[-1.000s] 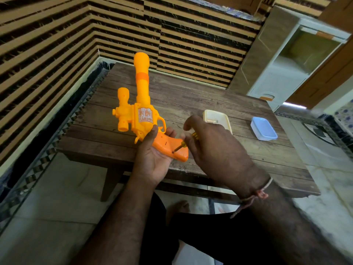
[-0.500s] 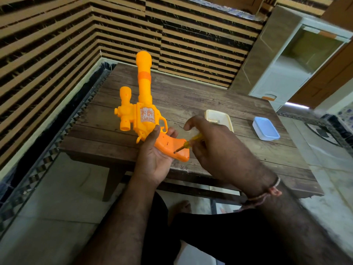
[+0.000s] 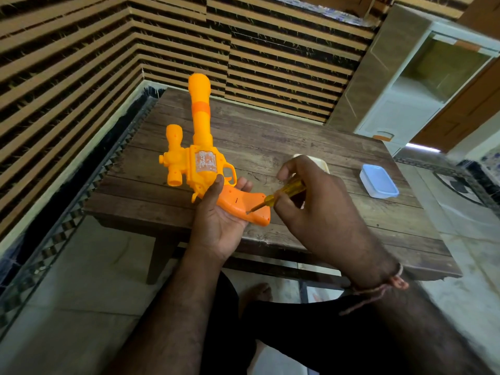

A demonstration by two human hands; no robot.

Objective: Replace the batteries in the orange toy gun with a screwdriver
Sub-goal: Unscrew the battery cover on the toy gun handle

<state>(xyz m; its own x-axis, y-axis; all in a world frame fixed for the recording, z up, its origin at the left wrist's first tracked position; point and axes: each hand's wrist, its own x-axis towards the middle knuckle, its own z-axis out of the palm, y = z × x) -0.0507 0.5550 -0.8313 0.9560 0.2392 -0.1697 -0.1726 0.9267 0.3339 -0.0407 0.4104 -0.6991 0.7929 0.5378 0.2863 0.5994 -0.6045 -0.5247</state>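
Over the near edge of the worktop [image 3: 270,136] the orange toy gun [image 3: 201,161] lay cradled in my left hand [image 3: 216,220], its long axis running from the barrel, which pointed up and away toward the far wall, down to the handle, which slanted toward the near right. My left grip was closed around the gun where body meets handle, thumb laid over the top and fingers curled underneath. My right hand [image 3: 322,212] held the screwdriver [image 3: 281,194] in a pinch on its yellow handle, and the shaft reached leftward and down so that its tip sat on the side of the gun's handle, near the butt end. I judged the tip was on a cover screw, though the screw itself was too small to make out. Beyond, a cream tray [image 3: 322,163] and a blue lidded box [image 3: 378,181] rested on the worktop, well apart from the gun.
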